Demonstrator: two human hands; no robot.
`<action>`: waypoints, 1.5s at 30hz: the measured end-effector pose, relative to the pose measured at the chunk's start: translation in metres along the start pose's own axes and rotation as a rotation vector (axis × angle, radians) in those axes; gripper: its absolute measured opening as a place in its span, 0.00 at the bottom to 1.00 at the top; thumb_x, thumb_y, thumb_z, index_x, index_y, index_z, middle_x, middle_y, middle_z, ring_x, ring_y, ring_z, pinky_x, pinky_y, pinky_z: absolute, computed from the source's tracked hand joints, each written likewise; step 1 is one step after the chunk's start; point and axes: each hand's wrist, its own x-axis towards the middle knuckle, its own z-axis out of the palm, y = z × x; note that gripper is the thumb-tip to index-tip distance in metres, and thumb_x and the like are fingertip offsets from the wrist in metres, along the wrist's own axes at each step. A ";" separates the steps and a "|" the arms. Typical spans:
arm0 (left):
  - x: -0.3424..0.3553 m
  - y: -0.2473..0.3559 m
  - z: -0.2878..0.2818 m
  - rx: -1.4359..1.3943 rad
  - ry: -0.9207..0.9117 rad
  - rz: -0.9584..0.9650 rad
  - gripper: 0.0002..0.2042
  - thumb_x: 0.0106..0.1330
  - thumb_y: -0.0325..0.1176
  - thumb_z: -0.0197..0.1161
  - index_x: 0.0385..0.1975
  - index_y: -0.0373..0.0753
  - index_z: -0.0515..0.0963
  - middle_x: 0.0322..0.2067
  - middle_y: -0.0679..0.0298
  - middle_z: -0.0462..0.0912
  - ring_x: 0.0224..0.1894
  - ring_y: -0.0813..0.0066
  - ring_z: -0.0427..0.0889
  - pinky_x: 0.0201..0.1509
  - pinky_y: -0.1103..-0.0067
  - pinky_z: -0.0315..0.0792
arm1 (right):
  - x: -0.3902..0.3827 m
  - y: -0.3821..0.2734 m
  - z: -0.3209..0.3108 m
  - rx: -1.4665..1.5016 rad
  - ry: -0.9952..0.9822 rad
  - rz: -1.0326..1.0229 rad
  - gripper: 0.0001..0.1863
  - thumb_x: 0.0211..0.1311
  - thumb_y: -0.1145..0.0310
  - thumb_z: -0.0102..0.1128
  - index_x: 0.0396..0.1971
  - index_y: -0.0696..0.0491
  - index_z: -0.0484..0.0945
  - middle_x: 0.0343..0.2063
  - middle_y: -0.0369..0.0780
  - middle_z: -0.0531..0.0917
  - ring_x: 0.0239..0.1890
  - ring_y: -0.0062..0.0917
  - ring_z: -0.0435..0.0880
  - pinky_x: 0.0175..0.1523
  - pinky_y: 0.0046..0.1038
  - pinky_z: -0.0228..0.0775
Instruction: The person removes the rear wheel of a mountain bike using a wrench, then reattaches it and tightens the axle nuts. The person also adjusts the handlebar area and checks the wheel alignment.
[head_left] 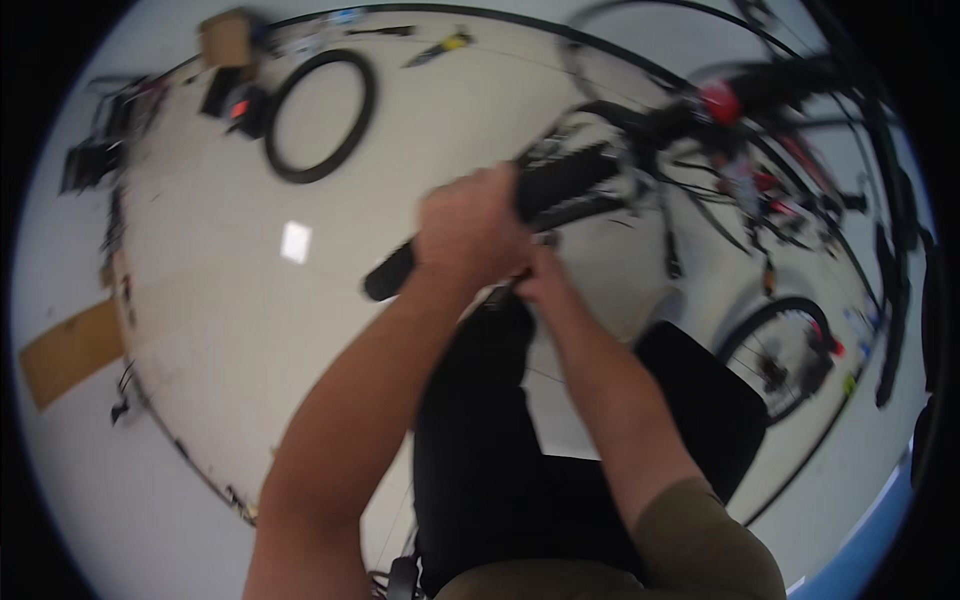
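A bicycle [745, 180] with red parts fills the upper right, blurred by motion. Its black handlebar [390, 275] reaches down and left across the middle, ending in a rounded tip. Round this bar, close to that end, my left hand [472, 228] is closed. Just below it my right hand [535, 278] is closed too, against a small dark part beneath the bar. My left hand and the blur hide most of what its fingers grip. A black ribbed section [570, 182] lies just beyond my left hand.
On the pale floor, a loose black tyre [272, 130] lies at the upper left, near a cardboard box [225, 40]. A yellow-and-black tool [440, 47] lies farther right. A spoked wheel [740, 340] rests at the right. Flat cardboard [72, 350] lies far left.
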 end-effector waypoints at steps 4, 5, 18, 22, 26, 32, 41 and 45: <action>0.004 0.006 0.001 -0.001 0.042 0.039 0.16 0.48 0.39 0.75 0.31 0.42 0.75 0.25 0.59 0.82 0.30 0.53 0.85 0.31 0.64 0.77 | -0.027 -0.012 0.015 0.170 -0.039 0.051 0.07 0.72 0.67 0.50 0.32 0.49 0.72 0.21 0.33 0.74 0.16 0.16 0.63 0.23 0.21 0.57; 0.007 0.010 0.002 -0.014 0.042 0.062 0.16 0.49 0.40 0.74 0.31 0.42 0.75 0.25 0.59 0.82 0.30 0.52 0.84 0.31 0.63 0.77 | -0.025 -0.017 0.008 0.203 -0.046 0.047 0.07 0.71 0.66 0.51 0.31 0.49 0.72 0.21 0.33 0.74 0.16 0.16 0.62 0.22 0.21 0.57; 0.000 0.006 0.005 0.037 0.068 0.059 0.14 0.62 0.42 0.70 0.36 0.42 0.74 0.25 0.57 0.82 0.29 0.49 0.83 0.31 0.61 0.73 | -0.022 -0.002 0.026 0.262 0.032 0.045 0.11 0.76 0.64 0.48 0.31 0.50 0.71 0.19 0.32 0.71 0.16 0.14 0.61 0.23 0.21 0.54; 0.001 0.009 0.008 0.016 0.090 0.087 0.14 0.62 0.42 0.70 0.37 0.42 0.74 0.25 0.58 0.82 0.28 0.49 0.83 0.30 0.62 0.73 | -0.015 -0.004 0.018 0.282 0.000 -0.005 0.09 0.76 0.67 0.47 0.34 0.52 0.73 0.21 0.34 0.73 0.18 0.16 0.62 0.25 0.23 0.57; 0.001 0.012 0.005 0.023 0.054 0.057 0.14 0.58 0.38 0.71 0.36 0.42 0.73 0.27 0.60 0.83 0.30 0.52 0.83 0.31 0.63 0.74 | -0.010 -0.004 0.013 0.267 -0.012 -0.017 0.09 0.76 0.69 0.46 0.35 0.55 0.73 0.24 0.37 0.74 0.18 0.18 0.63 0.26 0.26 0.61; -0.003 0.006 -0.001 0.021 0.103 0.080 0.13 0.60 0.41 0.71 0.35 0.42 0.75 0.25 0.56 0.82 0.29 0.47 0.83 0.31 0.60 0.74 | -0.007 0.011 0.014 0.326 -0.057 -0.027 0.04 0.68 0.71 0.53 0.32 0.53 0.72 0.23 0.38 0.76 0.19 0.19 0.67 0.24 0.27 0.63; 0.001 0.002 0.006 0.032 0.038 0.047 0.15 0.52 0.39 0.72 0.33 0.42 0.75 0.25 0.60 0.83 0.27 0.53 0.83 0.30 0.63 0.75 | -0.020 -0.009 0.008 0.169 -0.101 -0.064 0.05 0.72 0.73 0.52 0.36 0.56 0.76 0.26 0.38 0.77 0.21 0.18 0.68 0.30 0.25 0.65; 0.003 0.004 0.007 0.063 0.074 0.078 0.18 0.44 0.40 0.76 0.29 0.43 0.73 0.23 0.65 0.80 0.25 0.61 0.83 0.28 0.68 0.75 | -0.026 -0.010 0.009 -0.032 -0.086 -0.265 0.05 0.69 0.73 0.57 0.34 0.59 0.78 0.29 0.42 0.80 0.23 0.21 0.73 0.30 0.26 0.66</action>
